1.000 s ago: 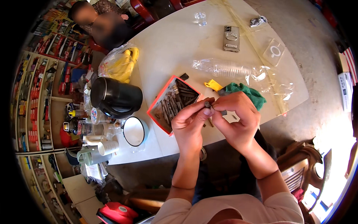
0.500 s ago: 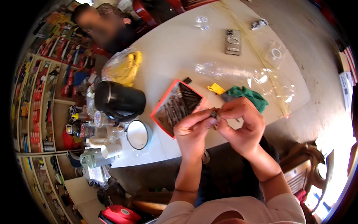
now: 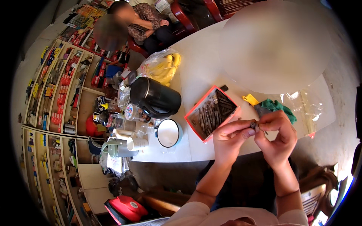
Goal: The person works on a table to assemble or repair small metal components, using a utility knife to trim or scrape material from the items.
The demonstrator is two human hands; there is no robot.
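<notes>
My left hand [image 3: 230,138] and my right hand [image 3: 279,138] meet over the table's near edge. Thumbs and fingertips of both pinch one small, dark metal piece [image 3: 253,124]. Fingers cover most of it, so its exact kind is unclear. Just left of my hands lies an open red-edged box [image 3: 229,118] holding many dark metal rods [image 3: 209,117] that look like drill bits. Behind my right hand are a crumpled green cloth [image 3: 281,108] and a yellow piece [image 3: 250,99].
Left on the table [image 3: 181,150] stand a black kettle [image 3: 156,98], a white enamel bowl [image 3: 168,133], a grey-green jug [image 3: 120,148] and bagged bananas [image 3: 166,71]. A person [image 3: 147,24] sits beyond. Stocked shelves [image 3: 56,90] line the left. The far right table area is blurred.
The view has turned left, so the table and my hands appear farther right. Both hands keep pinching the small metal piece, with little visible change in grip.
</notes>
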